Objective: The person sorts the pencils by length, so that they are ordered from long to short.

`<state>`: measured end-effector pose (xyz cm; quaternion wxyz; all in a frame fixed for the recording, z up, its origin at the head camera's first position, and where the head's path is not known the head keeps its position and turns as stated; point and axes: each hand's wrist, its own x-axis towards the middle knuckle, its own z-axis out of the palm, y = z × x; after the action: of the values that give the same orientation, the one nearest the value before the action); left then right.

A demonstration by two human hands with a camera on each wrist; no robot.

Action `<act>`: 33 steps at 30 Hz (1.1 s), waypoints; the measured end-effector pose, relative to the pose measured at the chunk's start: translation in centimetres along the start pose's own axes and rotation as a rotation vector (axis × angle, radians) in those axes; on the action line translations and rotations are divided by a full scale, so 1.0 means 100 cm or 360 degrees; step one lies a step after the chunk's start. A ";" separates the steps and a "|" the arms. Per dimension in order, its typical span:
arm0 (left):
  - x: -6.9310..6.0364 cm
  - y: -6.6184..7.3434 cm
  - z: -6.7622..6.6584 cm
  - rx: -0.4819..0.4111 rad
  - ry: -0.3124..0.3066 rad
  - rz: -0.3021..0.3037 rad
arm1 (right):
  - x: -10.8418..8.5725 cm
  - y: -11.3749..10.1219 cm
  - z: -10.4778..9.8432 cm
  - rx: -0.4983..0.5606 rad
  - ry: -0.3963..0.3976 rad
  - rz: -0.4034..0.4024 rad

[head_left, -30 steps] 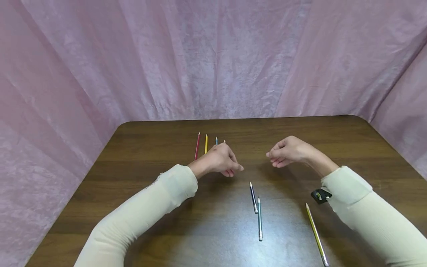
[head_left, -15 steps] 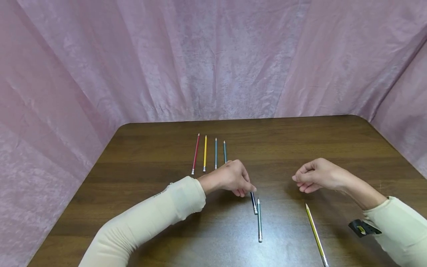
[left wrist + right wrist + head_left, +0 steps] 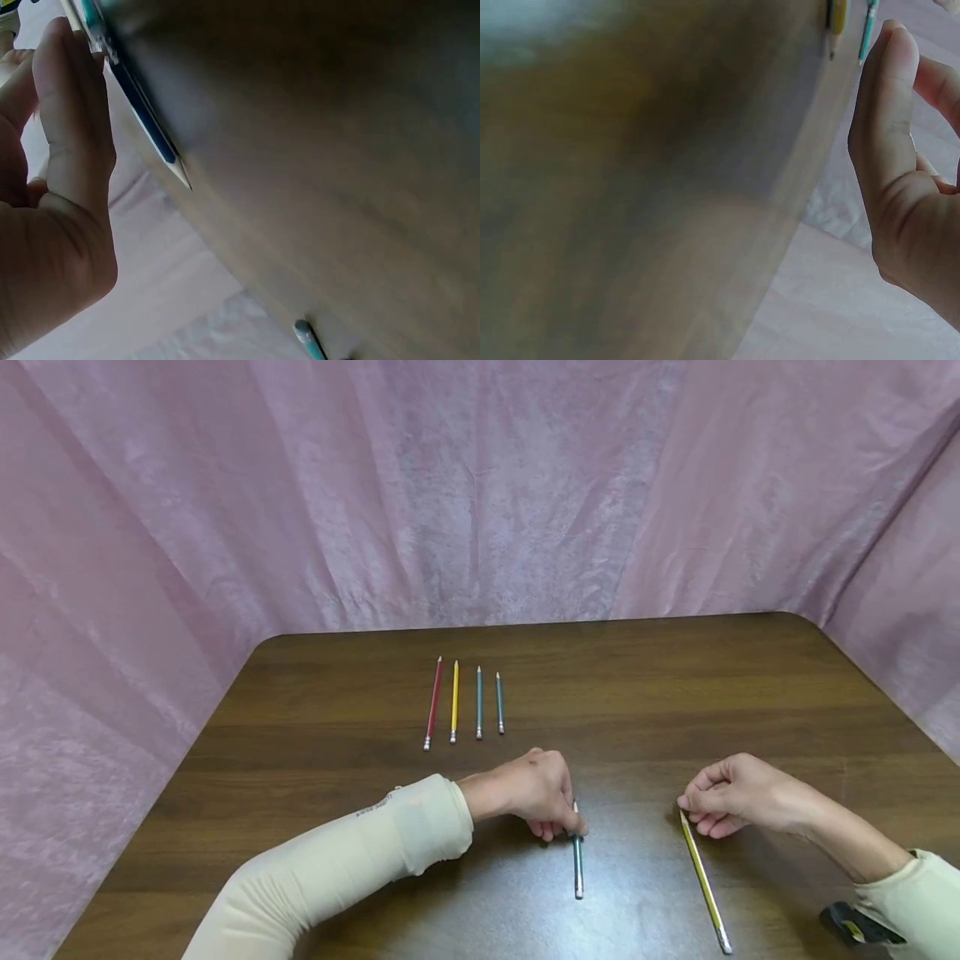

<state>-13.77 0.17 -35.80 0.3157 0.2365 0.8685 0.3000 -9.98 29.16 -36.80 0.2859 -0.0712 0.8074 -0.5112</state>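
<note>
Positions are read from the wearer's seat, 12 o'clock at the far edge of the table (image 3: 300, 735).

Nearest, at about 5 o'clock, a striped yellow pencil (image 3: 705, 885) lies on the wood, point away from the wearer. A green pencil (image 3: 578, 864) lies between 5 and 6, its point beside the left hand (image 3: 543, 797). A dark blue pencil (image 3: 146, 116), hidden behind that hand in the head view, shows in the left wrist view with its blunt end by the fingertips. Left hand: fingers bent, thumb and finger at these two pencils; whether either is gripped cannot be determined. Right hand (image 3: 750, 797), about 3 o'clock: fingers loosely bent, just beside the yellow point, holding nothing as far as the right wrist view shows.

Farther off, towards 11 o'clock, four pencils stand apart in a row, points towards 12: red pencil (image 3: 433, 703), plain yellow pencil (image 3: 454, 702), longer blue-green pencil (image 3: 479, 703), shorter blue-green pencil (image 3: 500, 703). Their lengths step down left to right.

Assessment: four pencils appear placed; three near ones lie outside the row, so the work is judged somewhat past half.
</note>
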 end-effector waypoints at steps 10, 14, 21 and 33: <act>-0.003 0.004 0.012 0.0216 -0.0004 0.0004 | -0.010 0.015 0.006 0.0031 0.0014 0.0043; -0.001 0.004 0.012 0.0267 0.0011 0.0002 | -0.011 0.015 0.010 0.0002 0.0023 0.0051; 0.001 0.002 0.008 0.0256 0.0033 -0.0025 | -0.012 0.015 0.014 -0.0051 0.0024 0.0086; -0.003 0.000 0.006 0.0236 0.0026 -0.0040 | -0.007 0.010 0.023 -0.0170 0.0072 0.0133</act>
<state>-13.16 0.24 -36.11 0.2940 0.2458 0.8938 0.2329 -8.05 28.09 -38.08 0.2845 -0.0410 0.8420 -0.4565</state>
